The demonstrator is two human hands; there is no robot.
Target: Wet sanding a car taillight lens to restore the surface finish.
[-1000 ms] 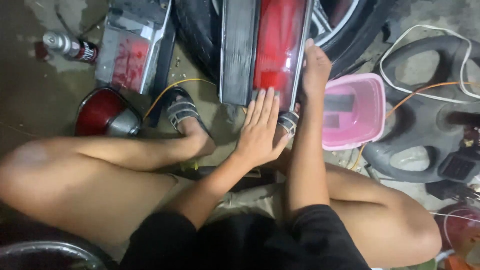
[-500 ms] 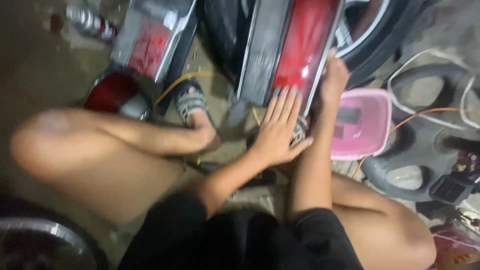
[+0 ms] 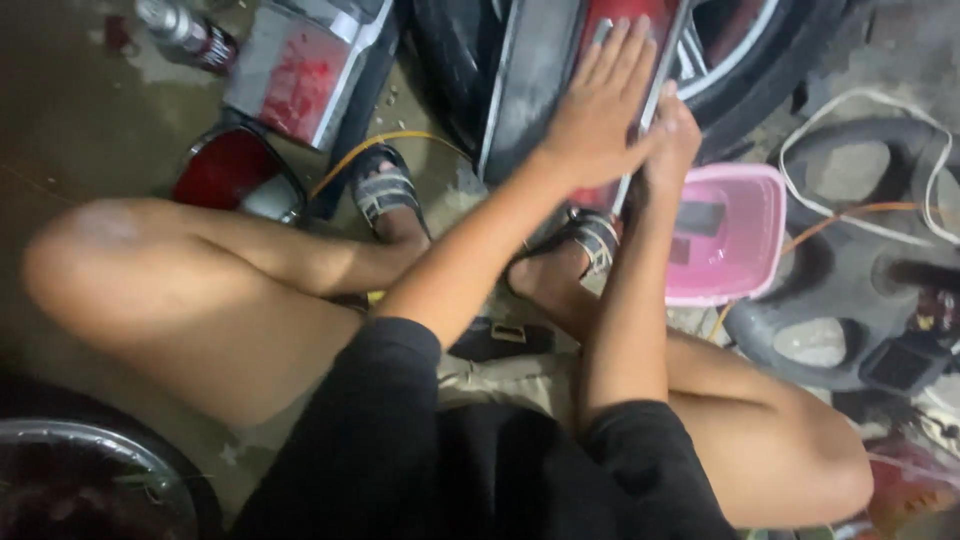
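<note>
A long tail light point(image 3: 533, 92) with a red lens and a grey strip leans upright between my sandalled feet. My left hand point(image 3: 600, 105) lies flat on its red lens, fingers spread and pointing up. My right hand point(image 3: 672, 140) grips the light's right edge just beside the left hand. Most of the lens is hidden under my left hand.
A pink plastic tub point(image 3: 728, 240) stands right of the light. A second tail light point(image 3: 295, 75), a round red lamp point(image 3: 225, 170) and a spray can point(image 3: 185, 30) lie at the left. A tyre with rim point(image 3: 745, 60) is behind; a black steering wheel point(image 3: 850, 290) lies at the right.
My left hand has slid up the lens from its lower end to near the top. My right hand has stayed on the right edge. The camera has tilted.
</note>
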